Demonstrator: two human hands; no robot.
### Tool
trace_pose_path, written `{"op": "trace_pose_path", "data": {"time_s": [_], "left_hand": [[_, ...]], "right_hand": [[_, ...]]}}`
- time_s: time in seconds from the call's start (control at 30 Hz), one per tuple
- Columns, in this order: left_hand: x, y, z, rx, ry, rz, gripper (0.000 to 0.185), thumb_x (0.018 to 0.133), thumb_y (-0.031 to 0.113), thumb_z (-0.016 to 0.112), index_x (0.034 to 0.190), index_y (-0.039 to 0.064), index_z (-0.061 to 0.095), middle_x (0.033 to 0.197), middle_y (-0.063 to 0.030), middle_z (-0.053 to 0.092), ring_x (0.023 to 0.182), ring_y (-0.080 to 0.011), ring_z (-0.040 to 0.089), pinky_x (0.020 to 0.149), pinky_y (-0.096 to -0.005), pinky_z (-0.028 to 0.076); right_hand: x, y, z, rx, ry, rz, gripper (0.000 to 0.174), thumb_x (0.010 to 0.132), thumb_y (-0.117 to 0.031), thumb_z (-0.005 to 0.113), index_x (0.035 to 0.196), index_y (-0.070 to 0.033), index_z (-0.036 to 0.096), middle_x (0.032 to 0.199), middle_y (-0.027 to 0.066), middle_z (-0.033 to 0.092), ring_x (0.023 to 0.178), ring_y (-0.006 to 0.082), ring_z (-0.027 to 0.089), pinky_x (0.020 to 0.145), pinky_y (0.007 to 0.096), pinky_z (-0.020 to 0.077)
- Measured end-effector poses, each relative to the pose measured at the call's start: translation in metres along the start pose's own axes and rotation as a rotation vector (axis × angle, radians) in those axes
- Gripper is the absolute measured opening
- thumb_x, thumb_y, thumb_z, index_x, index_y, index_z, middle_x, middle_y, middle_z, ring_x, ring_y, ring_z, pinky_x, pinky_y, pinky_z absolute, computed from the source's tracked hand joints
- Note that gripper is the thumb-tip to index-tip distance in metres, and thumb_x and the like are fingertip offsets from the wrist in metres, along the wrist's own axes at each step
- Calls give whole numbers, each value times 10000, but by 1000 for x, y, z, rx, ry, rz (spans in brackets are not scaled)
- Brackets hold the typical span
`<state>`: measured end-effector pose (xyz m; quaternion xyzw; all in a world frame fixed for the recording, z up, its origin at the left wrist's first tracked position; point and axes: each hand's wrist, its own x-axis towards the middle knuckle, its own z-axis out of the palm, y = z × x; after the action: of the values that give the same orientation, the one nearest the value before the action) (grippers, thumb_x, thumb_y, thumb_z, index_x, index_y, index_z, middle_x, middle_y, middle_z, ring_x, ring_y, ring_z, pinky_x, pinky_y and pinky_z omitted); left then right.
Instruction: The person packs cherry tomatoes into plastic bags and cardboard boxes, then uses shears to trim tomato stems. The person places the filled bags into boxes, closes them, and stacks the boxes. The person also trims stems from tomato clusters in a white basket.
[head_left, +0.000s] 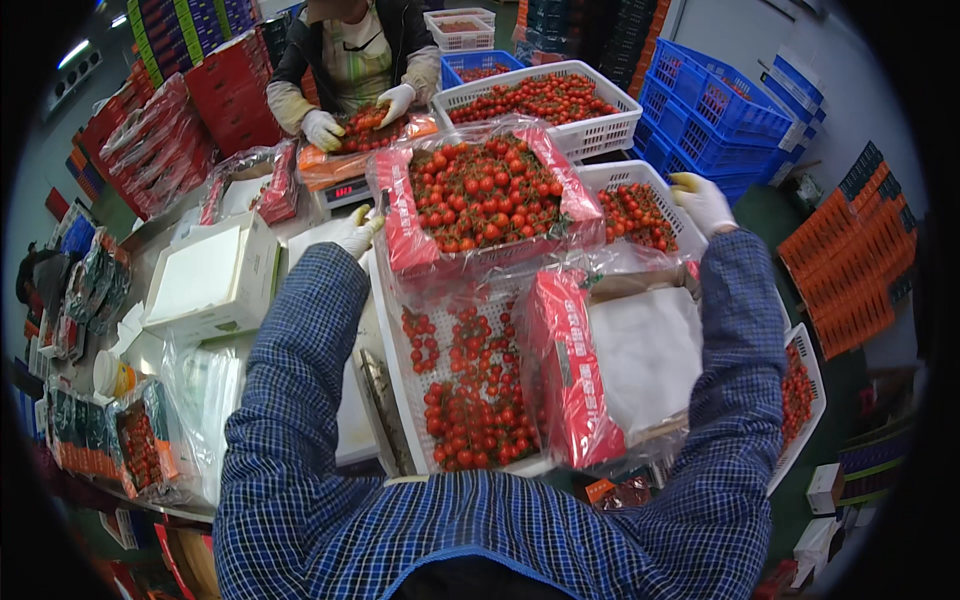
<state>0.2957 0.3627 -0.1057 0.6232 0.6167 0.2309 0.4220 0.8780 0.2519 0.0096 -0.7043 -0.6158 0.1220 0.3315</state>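
A red-printed carton (409, 225) heaped with cherry tomatoes on the vine (487, 191) stands before me, lined with clear plastic film. At its left side is my left hand (354, 231), in a white glove with yellowish fingertips; whether it grips the film is unclear. My right hand (703, 202), gloved alike, is at the right rim of a white crate (686, 236) holding some tomatoes, its fingers apart. Nearer me a second carton (574, 367), with white lining paper (645, 356), is tilted over a large white perforated crate (397, 382) of loose tomatoes.
Across the table, a co-worker's gloved hands (322, 129) handle tomatoes above a digital scale (349, 193). A full white crate (600, 131) and stacked blue crates (697, 112) stand behind. To my left are a box of white sheets (202, 274) and plastic bags (202, 390).
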Motion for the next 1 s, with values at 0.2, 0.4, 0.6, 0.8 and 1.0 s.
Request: {"op": "trace_pose_path", "data": {"time_s": [0.2, 0.4, 0.6, 0.8, 1.0], "left_hand": [[58, 5, 34, -156, 182, 75, 504, 908, 262, 652, 1317, 3, 510, 1181, -131, 637, 1063, -224, 598, 958, -339, 451], [98, -28, 49, -865, 117, 104, 360, 906, 137, 650, 1216, -5, 537, 1025, -75, 657, 817, -143, 632, 730, -280, 527], [83, -35, 34, -980, 265, 58, 467, 902, 84, 629, 1329, -23, 474, 1159, -100, 627, 962, -175, 613, 851, -321, 509], [-18, -83, -74, -743, 415, 178, 456, 897, 148, 653, 1299, -26, 525, 1160, -95, 632, 1009, -138, 586, 887, -290, 484], [-206, -190, -176, -839, 511, 160, 363, 926, 148, 600, 1257, 10, 550, 1024, -77, 668, 832, -148, 644, 739, -291, 535]], "right_hand": [[138, 13, 181, -295, -200, 51, 413, 916, -378, 550, 1148, -55, 660, 1095, 193, 675, 1035, 330, 640, 905, 383, 478], [162, 43, 230, 162, -267, 206, 493, 960, -423, 514, 1173, 8, 621, 1058, 202, 683, 959, 293, 653, 832, 384, 486], [163, 30, 247, 194, -164, 139, 380, 922, -329, 597, 985, 33, 692, 876, 116, 714, 763, 187, 633, 701, 364, 482], [119, -94, 273, 378, -348, 216, 486, 924, -390, 583, 1183, 21, 612, 1103, 177, 677, 985, 257, 649, 863, 366, 501], [-36, -252, 313, 651, -710, 271, 434, 943, -440, 577, 1176, -73, 586, 900, 38, 635, 748, 141, 575, 683, 286, 452]]}}
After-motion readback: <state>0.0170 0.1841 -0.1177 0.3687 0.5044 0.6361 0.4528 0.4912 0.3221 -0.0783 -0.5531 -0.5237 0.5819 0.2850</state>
